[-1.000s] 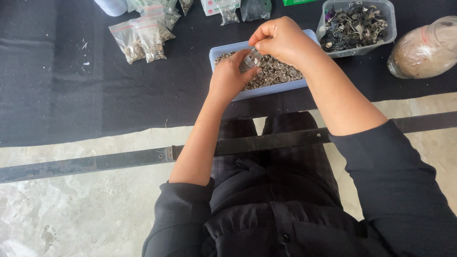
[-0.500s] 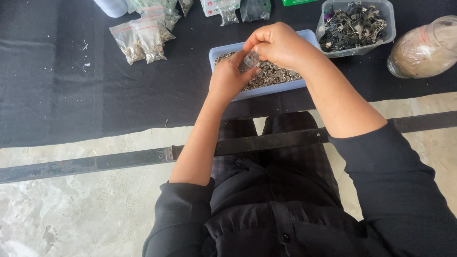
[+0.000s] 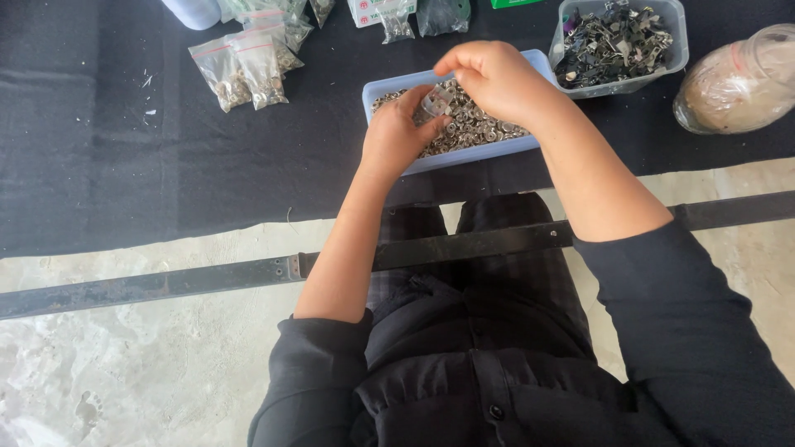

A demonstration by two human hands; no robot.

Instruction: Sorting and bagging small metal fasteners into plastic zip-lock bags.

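Starting at the left, we see small clear bags of metal bits lying on the black cloth, well apart from our hands, with a broad stretch of bare cloth around them. Next comes our left hand, fingers pinched round a small silvery piece held just above the pale blue tray of metal rings, probably so anything dropped falls back in. Our right hand curls over the same tray, fingertips meeting the piece from above; whether it grips the piece or only steadies it we cannot tell, as the knuckles hide the tips. Further right stand a clear tub of dark clips, just beside the tray, and a cloudy jar lying on its side near the cloth's front edge. A dark metal bar crosses below, bounding the space at our knees.
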